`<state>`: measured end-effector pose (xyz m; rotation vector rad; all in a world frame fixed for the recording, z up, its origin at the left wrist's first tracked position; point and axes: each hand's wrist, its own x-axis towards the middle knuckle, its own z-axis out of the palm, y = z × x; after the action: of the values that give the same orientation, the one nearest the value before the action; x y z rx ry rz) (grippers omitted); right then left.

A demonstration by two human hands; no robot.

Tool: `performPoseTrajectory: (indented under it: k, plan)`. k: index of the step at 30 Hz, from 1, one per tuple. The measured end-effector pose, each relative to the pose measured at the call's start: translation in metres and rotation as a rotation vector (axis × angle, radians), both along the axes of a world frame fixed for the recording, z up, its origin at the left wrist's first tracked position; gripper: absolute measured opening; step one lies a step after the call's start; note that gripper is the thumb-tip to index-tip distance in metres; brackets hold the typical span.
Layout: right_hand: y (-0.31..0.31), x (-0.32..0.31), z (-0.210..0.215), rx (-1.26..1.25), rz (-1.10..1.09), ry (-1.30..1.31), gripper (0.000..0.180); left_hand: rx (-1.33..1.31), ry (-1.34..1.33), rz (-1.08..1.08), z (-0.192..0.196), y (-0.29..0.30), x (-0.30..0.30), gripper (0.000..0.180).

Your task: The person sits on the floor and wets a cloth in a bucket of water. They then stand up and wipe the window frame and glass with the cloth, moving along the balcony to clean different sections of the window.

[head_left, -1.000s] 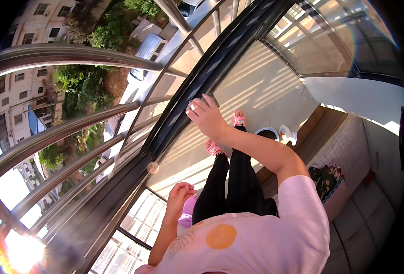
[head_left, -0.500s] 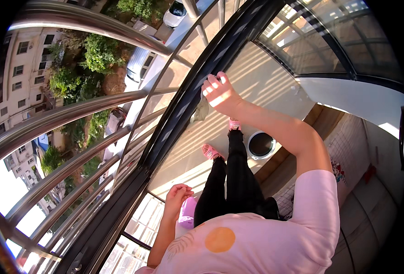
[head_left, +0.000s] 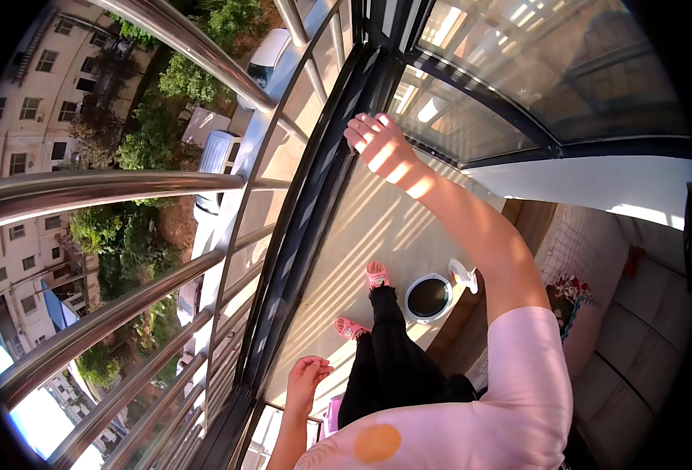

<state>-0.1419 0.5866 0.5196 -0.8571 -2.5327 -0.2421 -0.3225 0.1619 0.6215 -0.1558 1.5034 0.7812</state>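
Note:
My right hand (head_left: 379, 142) reaches forward to the black window frame (head_left: 303, 204), its fingers curled over the inner edge near the far corner. It is closed on a greyish cloth, now mostly hidden under the fingers. My left hand (head_left: 308, 381) hangs in the air near my left leg, nearest to the near stretch of the frame. Its fingers are loosely bent, the thumb a little apart, and nothing shows in it.
Metal railing bars (head_left: 111, 188) run outside the frame, high above trees and parked vehicles. On the floor stands a white bucket (head_left: 429, 298) of dark liquid, beside a white object (head_left: 463, 276). Glass panes (head_left: 471, 110) rise ahead; a patterned covering (head_left: 573, 251) lies at right.
My view has turned and shifted toward the far window corner. My right hand has moved farther along the frame; the cloth that dangled below it is now mostly out of sight.

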Motion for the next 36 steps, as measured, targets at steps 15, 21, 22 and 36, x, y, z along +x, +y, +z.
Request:
performPoseTrajectory:
  k: [15,21,22,36]
  plan:
    - [0.116,0.024,0.006,0.032,-0.371,-0.201,0.021,-0.041,0.001,-0.003,-0.006,0.038,0.010,0.012]
    - [0.086,0.004,-0.007,-0.087,-0.322,0.087,0.020,-0.033,-0.011,0.011,-0.009,0.043,0.012,0.012]
    - [0.068,-0.001,-0.006,-0.122,-0.286,0.108,0.020,-0.030,-0.017,0.004,-0.010,0.042,0.013,0.012]
    - [-0.103,-0.065,0.000,-0.260,-0.151,0.282,0.007,-0.009,-0.009,0.011,-0.005,-0.024,0.007,0.013]
